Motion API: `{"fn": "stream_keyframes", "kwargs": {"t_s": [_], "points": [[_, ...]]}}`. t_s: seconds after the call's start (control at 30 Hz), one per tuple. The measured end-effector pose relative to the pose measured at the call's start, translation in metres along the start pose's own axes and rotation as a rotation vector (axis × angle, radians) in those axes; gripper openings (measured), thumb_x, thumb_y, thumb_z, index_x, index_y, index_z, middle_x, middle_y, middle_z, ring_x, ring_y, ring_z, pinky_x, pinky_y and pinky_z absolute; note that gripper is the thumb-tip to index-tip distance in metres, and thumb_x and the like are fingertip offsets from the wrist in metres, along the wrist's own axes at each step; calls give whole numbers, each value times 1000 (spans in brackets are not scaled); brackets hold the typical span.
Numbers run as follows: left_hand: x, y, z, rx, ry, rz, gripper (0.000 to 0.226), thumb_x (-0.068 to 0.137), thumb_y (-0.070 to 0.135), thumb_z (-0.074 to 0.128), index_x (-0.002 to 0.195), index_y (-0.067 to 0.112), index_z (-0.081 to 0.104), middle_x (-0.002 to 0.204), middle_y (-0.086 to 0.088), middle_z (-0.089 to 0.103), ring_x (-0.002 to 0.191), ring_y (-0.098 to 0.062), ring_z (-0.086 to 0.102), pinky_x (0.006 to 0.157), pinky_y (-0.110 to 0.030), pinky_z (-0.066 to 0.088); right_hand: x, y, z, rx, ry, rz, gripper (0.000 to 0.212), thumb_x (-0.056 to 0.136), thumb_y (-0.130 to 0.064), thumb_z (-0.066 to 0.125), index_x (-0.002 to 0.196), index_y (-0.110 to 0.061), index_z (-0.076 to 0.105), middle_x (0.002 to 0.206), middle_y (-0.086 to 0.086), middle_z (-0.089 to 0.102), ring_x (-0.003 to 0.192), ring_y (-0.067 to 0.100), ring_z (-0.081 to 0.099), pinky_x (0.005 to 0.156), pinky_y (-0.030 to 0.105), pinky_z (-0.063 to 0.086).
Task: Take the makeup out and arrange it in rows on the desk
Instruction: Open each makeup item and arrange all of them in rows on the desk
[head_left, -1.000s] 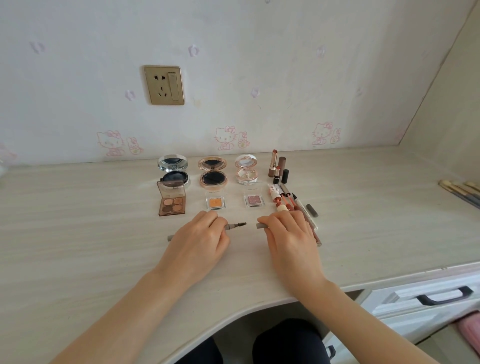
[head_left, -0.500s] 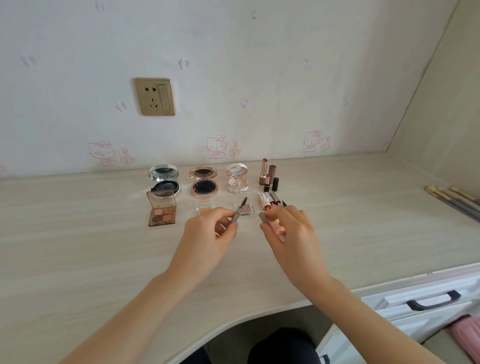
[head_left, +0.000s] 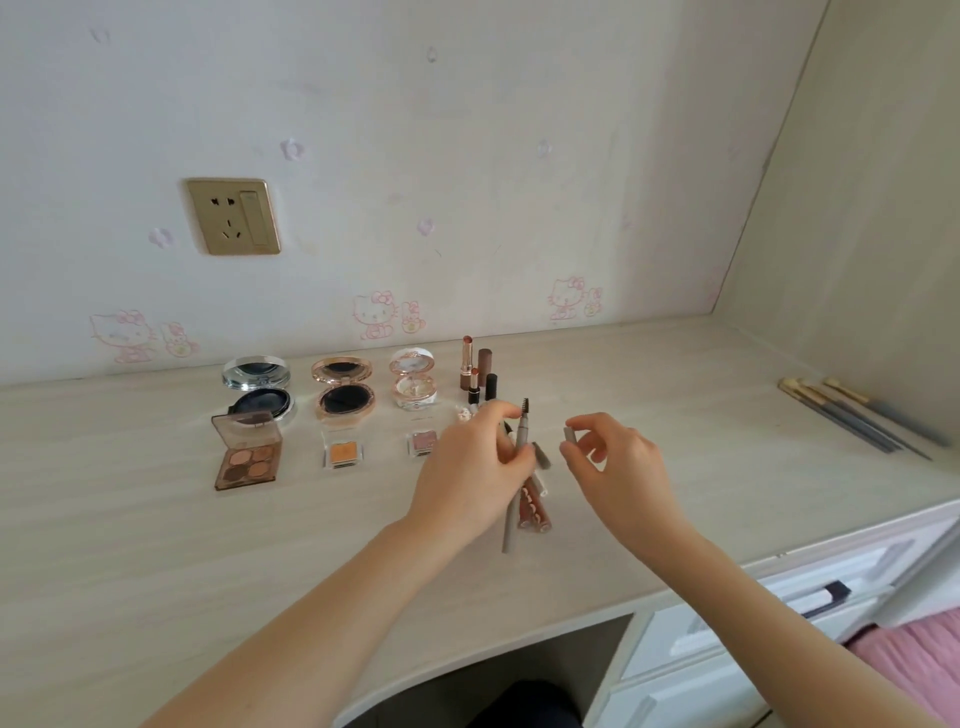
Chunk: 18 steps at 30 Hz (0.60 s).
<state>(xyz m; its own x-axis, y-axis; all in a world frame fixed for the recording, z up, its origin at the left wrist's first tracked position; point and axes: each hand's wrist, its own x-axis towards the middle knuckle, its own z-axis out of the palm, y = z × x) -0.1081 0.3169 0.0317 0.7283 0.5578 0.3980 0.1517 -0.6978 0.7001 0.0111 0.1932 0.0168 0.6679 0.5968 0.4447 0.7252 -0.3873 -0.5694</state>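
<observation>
Pencil (head_left: 521, 434) lifted off counter (head_left: 156, 545), now upright; left hand (head_left: 467, 470) pinches it, right hand (head_left: 621, 467) pinches cap (head_left: 570, 435); loose pinch could drop cap, scattering rows

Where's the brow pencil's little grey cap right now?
Head view, right of centre: the grey cap is pinched by the right hand, just right of the brow pencil held in the left hand.
</observation>
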Motion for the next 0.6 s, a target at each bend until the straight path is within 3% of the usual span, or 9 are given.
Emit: {"fn": "stream_keyframes", "kwargs": {"t_s": [0.17, 0.3, 0.43, 0.6], "points": [[29, 21, 32, 83, -56, 2, 46, 86, 32, 58, 130, 28, 46, 70, 10, 64, 71, -6, 62, 69, -33, 53, 18, 27, -8, -68, -43, 37, 22, 91, -29, 58, 110, -18, 62, 77, -13, 56, 86, 14, 51, 67, 26, 39], [49, 29, 55, 182, -97, -16, 49, 87, 34, 56, 133, 25, 40, 75, 5, 64, 72, -15, 63, 64, -38, 54, 26, 44, -12, -184, -84, 34, 25, 94, -30, 53, 114, -16, 60, 88, -3, 66, 96, 18, 52, 70, 32, 46], [59, 31, 72, 296, -122, -18, 45, 88, 34, 55, 130, 23, 42, 74, 4, 60, 69, -16, 58, 48, -27, 36, 31, 56, -12, -273, -118, 36, 28, 96, -31, 49, 116, -15, 60, 96, 1, 67, 101, 20, 51, 77, 34, 47], [59, 26, 83, 486, -149, 84, 30, 90, 36, 53, 114, 18, 57, 89, -2, 65, 85, -26, 60, 65, -31, 37, 29, 64, -9, -362, -151, 3, 28, 97, -33, 45, 114, -15, 59, 101, 0, 64, 101, 21, 49, 79, 32, 43]]}}
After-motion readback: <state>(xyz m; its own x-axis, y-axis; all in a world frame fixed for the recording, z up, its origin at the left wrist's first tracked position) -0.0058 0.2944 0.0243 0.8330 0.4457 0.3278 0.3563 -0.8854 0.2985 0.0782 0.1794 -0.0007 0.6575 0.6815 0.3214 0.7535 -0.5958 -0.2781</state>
